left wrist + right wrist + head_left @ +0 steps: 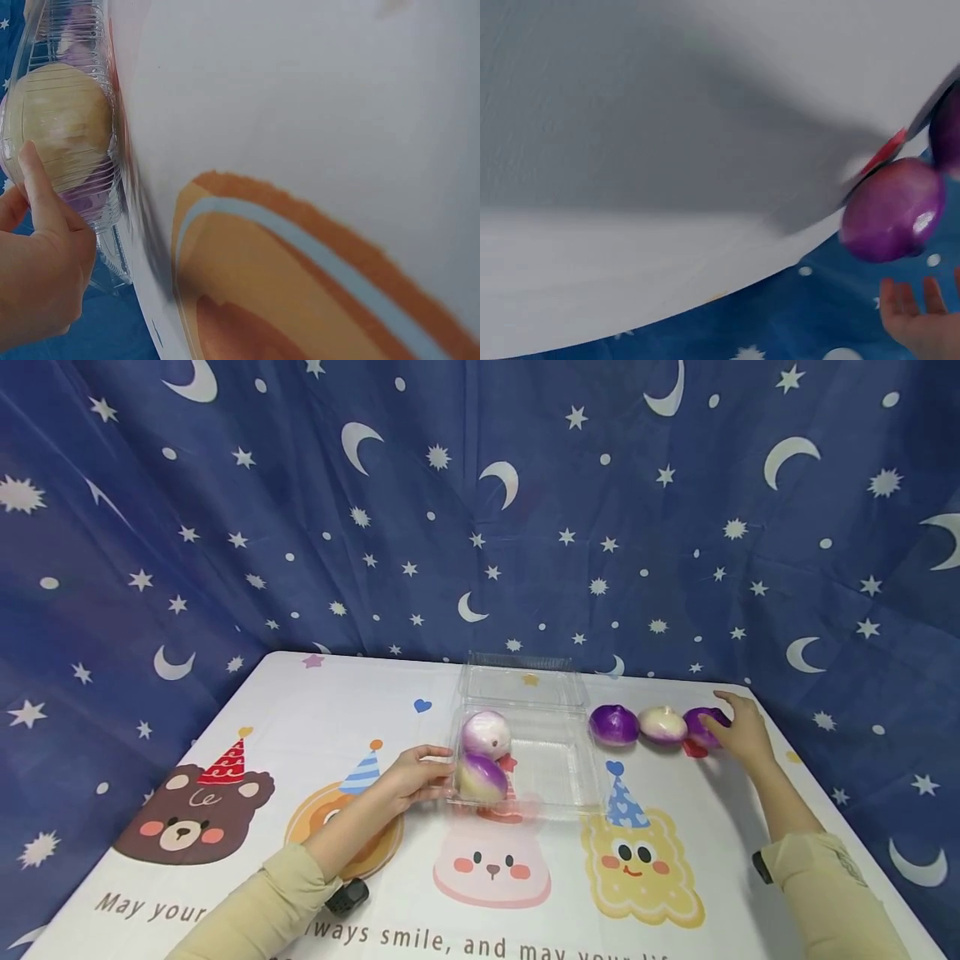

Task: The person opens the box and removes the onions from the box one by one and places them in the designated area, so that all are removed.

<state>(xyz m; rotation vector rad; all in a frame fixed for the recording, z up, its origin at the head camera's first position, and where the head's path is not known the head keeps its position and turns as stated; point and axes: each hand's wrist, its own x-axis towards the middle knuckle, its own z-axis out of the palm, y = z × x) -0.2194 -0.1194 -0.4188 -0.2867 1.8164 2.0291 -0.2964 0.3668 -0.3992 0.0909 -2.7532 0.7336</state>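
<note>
A clear plastic clamshell box (555, 768) lies with its lid opened toward the back. Inside its left part are a pale pinkish-white onion (486, 732) and a purple-and-cream onion (482, 779). My left hand (417, 778) touches the box's left side with extended fingers; the left wrist view has the hand (45, 262) against the ribbed wall. Right of the box, a purple onion (614, 726), a cream-and-purple onion (663, 725) and another purple onion (699, 727) stand in a row. My right hand (742, 727) spreads its fingers about the last one; the right wrist view shows a gap between them.
The white tablecloth (360, 693) carries printed cartoon figures and lettering. Behind the table hangs a dark blue curtain (420, 510) with moons and stars. The table's right edge runs close beside my right arm.
</note>
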